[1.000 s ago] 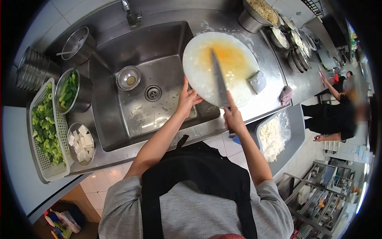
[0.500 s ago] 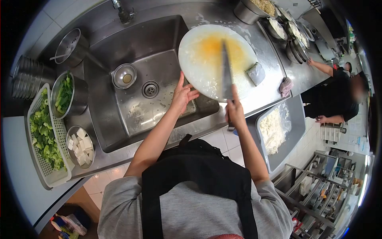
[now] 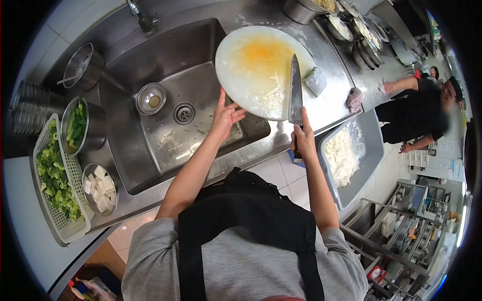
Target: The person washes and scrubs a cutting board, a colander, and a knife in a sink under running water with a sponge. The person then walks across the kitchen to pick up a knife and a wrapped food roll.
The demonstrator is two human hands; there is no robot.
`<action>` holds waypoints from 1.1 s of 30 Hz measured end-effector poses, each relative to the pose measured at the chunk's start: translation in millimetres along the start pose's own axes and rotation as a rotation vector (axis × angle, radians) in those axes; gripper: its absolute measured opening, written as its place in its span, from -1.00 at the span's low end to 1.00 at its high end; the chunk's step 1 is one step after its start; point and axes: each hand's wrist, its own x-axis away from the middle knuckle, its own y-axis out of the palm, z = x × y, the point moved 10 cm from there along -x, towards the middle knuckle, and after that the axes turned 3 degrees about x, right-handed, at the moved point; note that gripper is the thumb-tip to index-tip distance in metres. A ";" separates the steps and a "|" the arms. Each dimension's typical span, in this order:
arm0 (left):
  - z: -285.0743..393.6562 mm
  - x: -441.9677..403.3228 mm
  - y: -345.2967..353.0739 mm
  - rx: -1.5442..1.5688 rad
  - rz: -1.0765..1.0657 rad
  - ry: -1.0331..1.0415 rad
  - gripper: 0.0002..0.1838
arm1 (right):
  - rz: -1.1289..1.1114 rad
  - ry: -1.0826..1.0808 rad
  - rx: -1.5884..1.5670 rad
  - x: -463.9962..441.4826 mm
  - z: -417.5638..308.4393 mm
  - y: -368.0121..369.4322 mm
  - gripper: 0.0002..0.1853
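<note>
A round white cutting board (image 3: 246, 75) with an orange-yellow stain lies tilted at the sink's right side, partly over the basin. My left hand (image 3: 227, 118) is at its lower left edge, fingers spread, one fingertip at the rim. In my right hand (image 3: 303, 139) is a kitchen knife (image 3: 295, 85), gripped by its dark handle with the index finger along the blade. The blade points away from me over the board's right part; I cannot tell whether it touches the surface. Just right of the blade sits a grey block-shaped pad or cloth (image 3: 315, 82).
The steel sink (image 3: 165, 135) holds a small metal bowl (image 3: 151, 99). At left stand a broccoli basket (image 3: 78, 200), a pot of greens (image 3: 83, 125) and a bowl of white cubes (image 3: 100, 190). A grey tub (image 3: 369, 150) and a co-worker (image 3: 414, 115) are to the right.
The knife has shifted right across the board, from its middle to its right side, with my right hand. My left hand stays at the rim. The co-worker's arm has pulled back from the bowls.
</note>
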 end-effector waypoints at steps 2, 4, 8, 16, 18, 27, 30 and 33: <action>-0.4 3.3 6.6 -0.024 0.015 -0.002 -0.16 | 0.018 0.029 -0.008 -5.9 6.2 1.8 -0.34; -7.4 8.3 12.2 -0.046 -0.009 -0.053 -0.15 | 0.008 0.022 -0.040 -3.6 6.9 13.0 -0.34; -10.7 13.9 4.8 -0.182 -0.004 -0.114 -0.22 | -0.157 -0.010 0.209 28.1 -7.2 73.9 -0.36; 120.1 89.0 -149.5 -0.434 0.636 0.433 -0.47 | -0.031 -0.028 0.115 13.5 12.6 34.1 -0.35; 164.6 121.8 -135.7 -0.407 0.707 0.585 -0.48 | -0.186 -0.104 0.214 35.0 0.1 73.9 -0.33; 214.2 173.4 -117.0 -0.610 0.781 0.781 -0.49 | -0.180 -0.047 0.172 -11.1 8.2 49.0 -0.34; 200.9 170.2 -118.0 -0.616 0.773 0.744 -0.50 | -0.458 -0.149 0.207 32.6 -16.1 97.8 -0.36; 193.6 170.3 -121.1 -0.606 0.783 0.727 -0.51 | -0.165 -0.068 0.011 -27.7 -14.1 48.2 -0.38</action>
